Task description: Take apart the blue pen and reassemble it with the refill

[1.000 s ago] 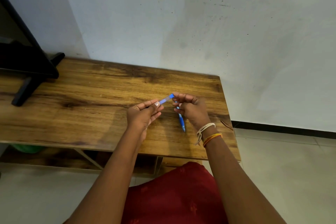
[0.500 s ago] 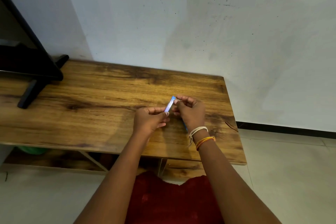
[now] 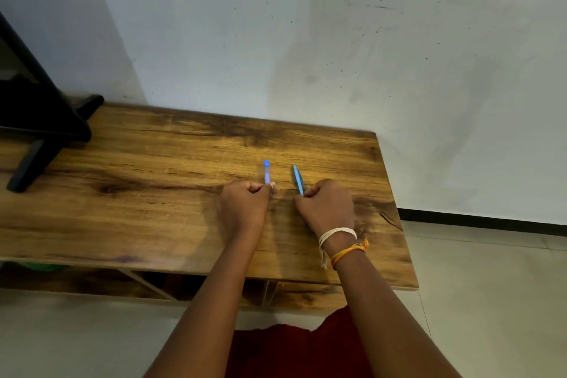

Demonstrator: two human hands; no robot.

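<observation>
The blue pen is in two pieces, one in each hand, over the wooden table (image 3: pixel 153 209). My left hand (image 3: pixel 245 205) grips a translucent barrel piece with a blue end (image 3: pixel 267 172), which points away from me. My right hand (image 3: pixel 326 204) grips the other blue pen piece (image 3: pixel 297 178), a thin part that tapers to a point and also points away. The two pieces are a short gap apart and roughly parallel. Both lower ends are hidden inside my fists. I cannot tell which piece carries the refill.
A black stand with splayed feet (image 3: pixel 40 132) sits on the table's far left. The wall runs right behind the table. The table's right edge (image 3: pixel 395 209) lies close to my right hand, with tiled floor beyond. A shelf sits under the tabletop.
The two pen pieces, held together at my fingertips before, are now pulled apart. Each hand has moved sideways and turned its piece so that it points away from me.
</observation>
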